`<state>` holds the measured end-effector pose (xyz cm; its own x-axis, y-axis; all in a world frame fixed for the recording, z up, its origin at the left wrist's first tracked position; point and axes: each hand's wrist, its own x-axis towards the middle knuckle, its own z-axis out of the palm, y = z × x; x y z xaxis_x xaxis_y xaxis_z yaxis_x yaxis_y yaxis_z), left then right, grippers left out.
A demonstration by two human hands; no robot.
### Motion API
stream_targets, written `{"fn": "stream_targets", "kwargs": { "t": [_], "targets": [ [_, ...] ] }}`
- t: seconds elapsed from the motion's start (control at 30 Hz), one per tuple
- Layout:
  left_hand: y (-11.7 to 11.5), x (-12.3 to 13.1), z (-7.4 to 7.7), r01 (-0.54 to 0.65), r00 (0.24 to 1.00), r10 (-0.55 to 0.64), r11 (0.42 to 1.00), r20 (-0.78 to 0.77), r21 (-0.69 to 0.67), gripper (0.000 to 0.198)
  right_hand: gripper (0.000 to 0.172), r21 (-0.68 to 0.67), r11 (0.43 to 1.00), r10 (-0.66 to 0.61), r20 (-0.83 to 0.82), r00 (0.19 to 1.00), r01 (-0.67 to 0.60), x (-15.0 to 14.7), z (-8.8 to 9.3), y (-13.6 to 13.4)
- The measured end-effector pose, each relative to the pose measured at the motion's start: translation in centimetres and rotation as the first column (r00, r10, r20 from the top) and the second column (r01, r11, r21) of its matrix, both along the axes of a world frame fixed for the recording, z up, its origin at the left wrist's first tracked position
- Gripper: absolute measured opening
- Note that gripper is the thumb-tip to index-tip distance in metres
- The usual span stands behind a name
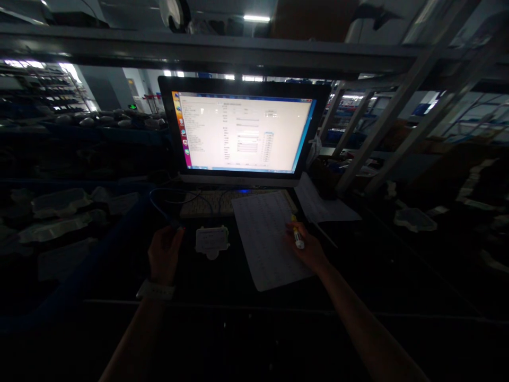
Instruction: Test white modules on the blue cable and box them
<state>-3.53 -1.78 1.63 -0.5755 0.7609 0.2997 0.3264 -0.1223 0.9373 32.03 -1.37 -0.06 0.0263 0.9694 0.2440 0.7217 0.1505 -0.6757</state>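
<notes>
My right hand (pixel 308 248) is closed round a white and yellow marker (pixel 297 234) and rests on a printed sheet of paper (pixel 265 239) lying on the dark bench. My left hand (pixel 164 250) is curled, pinching the end of a thin blue cable (pixel 161 204) that loops back toward the keyboard (pixel 210 203). A small white device (pixel 212 240) with green tabs lies between my hands. A band sits on my left wrist.
A lit monitor (pixel 242 132) with a form on screen stands behind the keyboard. Another sheet (pixel 322 204) lies to its right. Clear plastic trays (pixel 59 212) fill the left side. Slanted metal frame bars (pixel 382 127) rise at the right.
</notes>
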Motion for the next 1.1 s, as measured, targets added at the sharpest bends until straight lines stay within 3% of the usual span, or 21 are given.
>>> {"fn": "stream_targets", "kwargs": {
  "t": [0.17,0.27,0.73,0.97,1.1],
  "targets": [
    [0.2,0.0,-0.2,0.004,1.0,-0.004,1.0,0.02,-0.022,0.044,0.038,0.007,0.994,0.101,0.278,0.955,-0.107,-0.6,0.1,-0.9],
    [0.2,0.1,-0.1,0.021,0.998,-0.021,1.0,0.062,0.006,0.042,0.044,0.031,0.992,0.107,0.349,0.931,-0.126,-1.1,0.2,-1.4],
    [0.2,0.1,0.0,0.035,0.997,-0.037,0.999,0.074,0.025,0.037,0.049,-0.018,0.992,0.121,0.393,0.911,-0.124,-1.4,0.3,-2.1],
    [0.3,0.0,-0.3,0.041,0.996,-0.045,0.998,0.081,0.05,0.035,0.044,0.164,0.983,0.008,0.402,0.916,-0.08,-1.1,-1.0,-2.3],
    [0.3,0.0,-0.3,0.05,0.991,-0.056,0.998,0.122,0.047,0.039,0.044,0.187,0.981,-0.023,0.417,0.909,-0.061,-1.1,-1.2,-2.4]
  ]
}}
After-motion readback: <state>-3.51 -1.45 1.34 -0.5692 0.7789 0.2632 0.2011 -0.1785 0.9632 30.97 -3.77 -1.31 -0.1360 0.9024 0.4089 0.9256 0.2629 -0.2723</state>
